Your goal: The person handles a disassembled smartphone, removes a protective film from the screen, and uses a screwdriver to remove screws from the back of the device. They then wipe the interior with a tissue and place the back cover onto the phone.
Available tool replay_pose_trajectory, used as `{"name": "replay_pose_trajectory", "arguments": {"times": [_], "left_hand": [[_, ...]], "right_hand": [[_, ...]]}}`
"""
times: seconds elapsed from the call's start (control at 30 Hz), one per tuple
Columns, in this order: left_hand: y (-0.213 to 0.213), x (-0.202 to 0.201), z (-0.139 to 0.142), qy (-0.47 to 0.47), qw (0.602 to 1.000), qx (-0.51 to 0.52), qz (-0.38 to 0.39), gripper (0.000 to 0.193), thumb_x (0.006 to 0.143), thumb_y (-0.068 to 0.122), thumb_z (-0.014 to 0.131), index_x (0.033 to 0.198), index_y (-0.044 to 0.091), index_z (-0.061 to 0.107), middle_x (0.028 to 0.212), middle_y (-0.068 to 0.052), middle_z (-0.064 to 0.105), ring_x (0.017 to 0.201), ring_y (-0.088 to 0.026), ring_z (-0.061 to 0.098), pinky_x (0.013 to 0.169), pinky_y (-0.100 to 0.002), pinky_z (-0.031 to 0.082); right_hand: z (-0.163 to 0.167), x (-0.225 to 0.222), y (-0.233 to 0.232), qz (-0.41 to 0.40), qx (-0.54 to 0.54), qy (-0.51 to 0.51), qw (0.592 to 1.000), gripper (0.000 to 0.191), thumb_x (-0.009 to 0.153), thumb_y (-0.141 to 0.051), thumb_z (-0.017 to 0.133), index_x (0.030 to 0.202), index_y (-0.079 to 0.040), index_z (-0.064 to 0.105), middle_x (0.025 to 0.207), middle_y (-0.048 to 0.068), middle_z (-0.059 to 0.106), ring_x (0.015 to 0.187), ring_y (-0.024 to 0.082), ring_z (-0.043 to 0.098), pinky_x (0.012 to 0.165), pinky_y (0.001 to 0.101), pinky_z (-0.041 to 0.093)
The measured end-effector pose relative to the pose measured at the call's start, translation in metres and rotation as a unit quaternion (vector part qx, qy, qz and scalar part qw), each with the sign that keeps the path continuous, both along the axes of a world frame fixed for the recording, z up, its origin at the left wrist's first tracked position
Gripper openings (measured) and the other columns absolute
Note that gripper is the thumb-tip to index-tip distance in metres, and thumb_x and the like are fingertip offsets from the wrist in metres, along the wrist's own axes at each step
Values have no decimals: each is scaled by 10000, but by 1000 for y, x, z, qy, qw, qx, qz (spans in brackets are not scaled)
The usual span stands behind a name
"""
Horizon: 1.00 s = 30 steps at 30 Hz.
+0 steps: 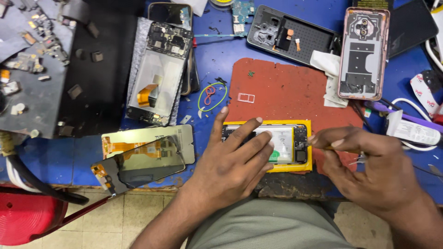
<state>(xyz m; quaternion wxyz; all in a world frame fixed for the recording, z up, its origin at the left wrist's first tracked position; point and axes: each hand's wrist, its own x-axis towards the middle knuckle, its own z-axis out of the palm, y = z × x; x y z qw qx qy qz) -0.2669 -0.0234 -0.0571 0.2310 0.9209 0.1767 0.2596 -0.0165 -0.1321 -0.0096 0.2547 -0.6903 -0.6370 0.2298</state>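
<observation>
Opened phone [281,144]: left half hidden under left hand [233,159]. Thin tool [333,148]: mostly buried in right hand [369,163], tip too small to identify. Red stool [23,216], 8 o'clock: cut by frame edge. Worktop [221,60] screws: too small to tell.

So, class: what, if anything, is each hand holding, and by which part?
The right hand pinches a thin tool by its shaft, tip at the opened phone. The left hand grips nothing; it presses flat on that phone.
</observation>
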Motion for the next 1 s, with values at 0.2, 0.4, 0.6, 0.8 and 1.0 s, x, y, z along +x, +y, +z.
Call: {"name": "replay_pose_trajectory", "arguments": {"times": [0.2, 0.4, 0.6, 0.8, 1.0], "left_hand": [[-1, 0, -2, 3, 1000, -6, -3, 338, 892, 236, 776, 1169, 49, 721, 1257, -59, 653, 1361, -280, 548, 1232, -710, 178], [-1, 1, -3, 2, 1000, -12, -3, 342, 892, 245, 777, 1165, 46, 721, 1253, -65, 653, 1359, -289, 545, 1224, -719, 181], [-1, 1, -3, 4, 1000, -18, -6, 339, 889, 237, 775, 1163, 46, 721, 1251, -67, 654, 1358, -292, 541, 1218, -729, 181], [0, 1, -1, 0, 1000, -18, -4, 342, 887, 231, 774, 1169, 46, 719, 1256, -64, 651, 1366, -302, 537, 1222, -721, 181], [0, 0, -1, -5, 1000, -17, -7, 336, 887, 225, 774, 1163, 42, 719, 1261, -66, 648, 1365, -309, 527, 1217, -719, 190]], "right_hand": [[-9, -1, -2, -1, 7, 6, 1000, 184, 851, -3, 719, 831, -18, 536, 1011, 143, 766, 929, 211, 794, 742, 289, 637], [-2, -7, 7, -5, -24, -32, 999, 198, 816, -22, 750, 780, -30, 555, 971, 133, 777, 867, 216, 800, 696, 312, 645], [16, -12, 15, -22, -235, -217, 947, 209, 883, -327, 724, 1009, -169, 669, 862, 26, 812, 771, 127, 793, 685, 271, 622], [16, -16, 18, -33, -42, -99, 994, 185, 836, -243, 807, 960, -127, 734, 765, -33, 764, 654, 101, 726, 533, 250, 571], [17, -12, 21, 133, 87, -82, 984, 163, 813, -120, 704, 954, -101, 625, 971, 59, 758, 786, 236, 747, 639, 309, 583]]}}
